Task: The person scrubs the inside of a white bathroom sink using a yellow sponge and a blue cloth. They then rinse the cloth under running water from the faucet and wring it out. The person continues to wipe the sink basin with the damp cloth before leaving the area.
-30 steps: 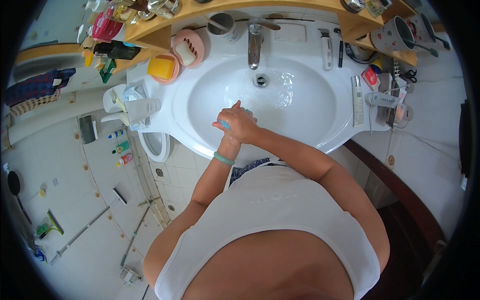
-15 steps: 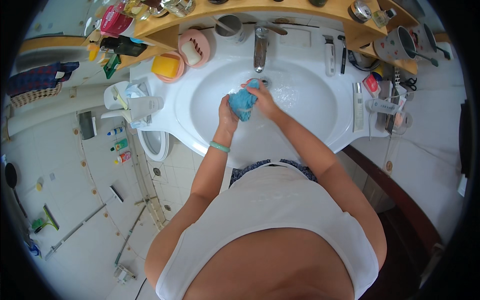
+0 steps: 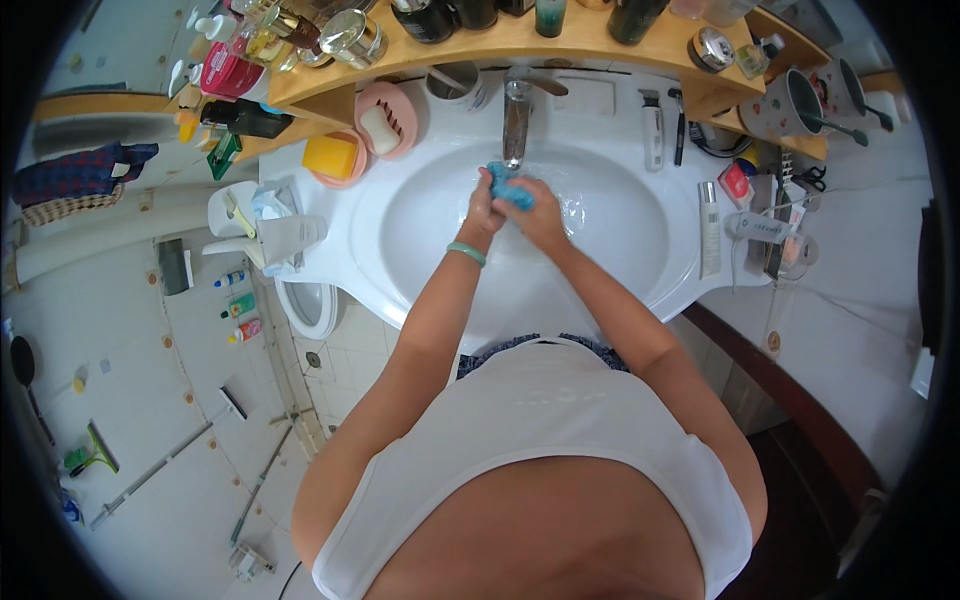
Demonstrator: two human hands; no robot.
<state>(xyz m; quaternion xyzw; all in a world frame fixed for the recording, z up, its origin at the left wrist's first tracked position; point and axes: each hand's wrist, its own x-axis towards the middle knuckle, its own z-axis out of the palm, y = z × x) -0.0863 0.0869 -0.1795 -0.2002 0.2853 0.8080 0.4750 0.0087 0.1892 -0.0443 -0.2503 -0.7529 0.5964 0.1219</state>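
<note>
A small, wet-looking blue cloth (image 3: pixel 508 186) is bunched up between my two hands, just below the spout of the metal faucet (image 3: pixel 516 125). My left hand (image 3: pixel 483 207), with a pale green bangle above its wrist, grips the cloth from the left. The fingers of my right hand (image 3: pixel 539 216) close around it from the right. Both hands are over the white sink basin (image 3: pixel 620 225). Part of the cloth is hidden by my fingers, and water glistens in the basin behind them.
Left of the basin sit pink soap dishes holding a yellow soap bar (image 3: pixel 329 157) and a white soap bar (image 3: pixel 379 131). A grey cup (image 3: pixel 456 92) stands by the faucet. On the right lie a trimmer (image 3: pixel 653 131) and a tube (image 3: pixel 710 232). A wooden shelf (image 3: pixel 570 42) with bottles overhangs the back.
Both hands have brought the cloth closer to the faucet and slightly right. The cloth, more spread before, is now squeezed into a smaller bundle.
</note>
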